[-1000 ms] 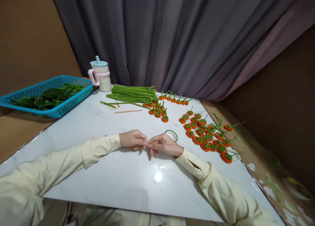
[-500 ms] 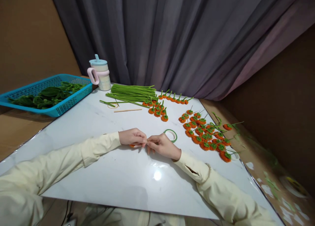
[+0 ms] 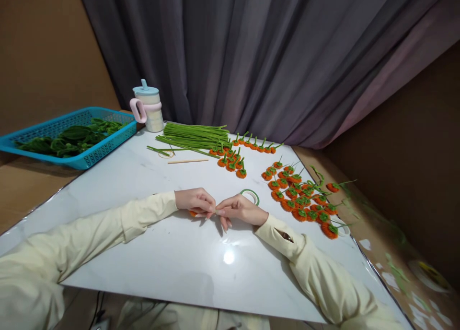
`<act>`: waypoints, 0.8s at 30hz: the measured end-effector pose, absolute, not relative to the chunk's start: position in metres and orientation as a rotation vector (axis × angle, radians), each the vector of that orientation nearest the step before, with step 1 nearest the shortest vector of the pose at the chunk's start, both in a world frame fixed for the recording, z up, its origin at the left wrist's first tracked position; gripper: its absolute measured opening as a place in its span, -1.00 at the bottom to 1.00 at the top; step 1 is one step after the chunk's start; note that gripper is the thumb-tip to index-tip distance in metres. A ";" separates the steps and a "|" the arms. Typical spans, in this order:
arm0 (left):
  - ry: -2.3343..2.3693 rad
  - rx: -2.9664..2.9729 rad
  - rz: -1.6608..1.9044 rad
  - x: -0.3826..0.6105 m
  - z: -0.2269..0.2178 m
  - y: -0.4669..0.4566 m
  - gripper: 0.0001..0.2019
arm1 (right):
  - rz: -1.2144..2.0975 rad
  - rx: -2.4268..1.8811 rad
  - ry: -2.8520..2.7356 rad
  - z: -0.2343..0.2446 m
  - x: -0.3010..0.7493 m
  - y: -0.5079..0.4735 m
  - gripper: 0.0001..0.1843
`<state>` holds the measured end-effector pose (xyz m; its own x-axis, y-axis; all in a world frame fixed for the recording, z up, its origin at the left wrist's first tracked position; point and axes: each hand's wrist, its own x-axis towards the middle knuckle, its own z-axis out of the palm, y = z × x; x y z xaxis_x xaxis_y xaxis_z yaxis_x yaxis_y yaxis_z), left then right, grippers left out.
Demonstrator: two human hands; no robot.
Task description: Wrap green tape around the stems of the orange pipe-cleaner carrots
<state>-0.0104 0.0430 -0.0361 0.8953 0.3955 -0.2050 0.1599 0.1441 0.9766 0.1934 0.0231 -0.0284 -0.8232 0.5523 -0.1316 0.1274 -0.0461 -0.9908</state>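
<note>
My left hand [image 3: 198, 201] is closed around a small orange flower head [image 3: 193, 213], mostly hidden beneath the fingers. My right hand [image 3: 241, 209] pinches at the left fingertips, its lower fingers stretched out below. What lies between the two pinches is pale and too small to name. Just behind my right hand a roll of green tape [image 3: 250, 195] lies flat on the white table [image 3: 172, 267]. Further back stand orange flower heads with short green stems [image 3: 231, 165]. To the right is a cluster of orange flower heads with thin stems [image 3: 300, 200].
Green fuzzy stems [image 3: 196, 135] lie in a bundle at the back, with a thin wooden stick [image 3: 188, 161] before them. A lidded cup [image 3: 154, 111] stands beside a blue basket [image 3: 86, 162] of green leaves. Paper scraps [image 3: 390, 279] lie beyond the right table edge.
My right hand has shifted slightly right, and its lower fingers have stretched downward. The left hand keeps its hold on the flower head. The whole view has moved a little.
</note>
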 end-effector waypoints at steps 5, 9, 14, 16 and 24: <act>0.464 1.430 0.174 -0.011 -0.038 0.044 -0.74 | 1.766 -0.746 -2.081 -0.028 0.191 0.019 -0.62; 0.457 1.428 0.168 -0.012 -0.040 0.045 -0.75 | 1.528 -0.763 -2.253 -0.029 0.189 0.016 -0.66; 0.452 1.425 0.160 -0.013 -0.040 0.046 -0.76 | 1.271 -0.774 -2.383 -0.025 0.186 0.011 -0.70; 0.448 1.422 0.152 -0.013 -0.039 0.047 -0.77 | 1.210 -0.766 -2.404 -0.025 0.186 0.010 -0.72; 0.422 1.401 0.118 -0.013 -0.036 0.046 -0.77 | 1.257 -0.741 -2.396 -0.029 0.187 0.014 -0.74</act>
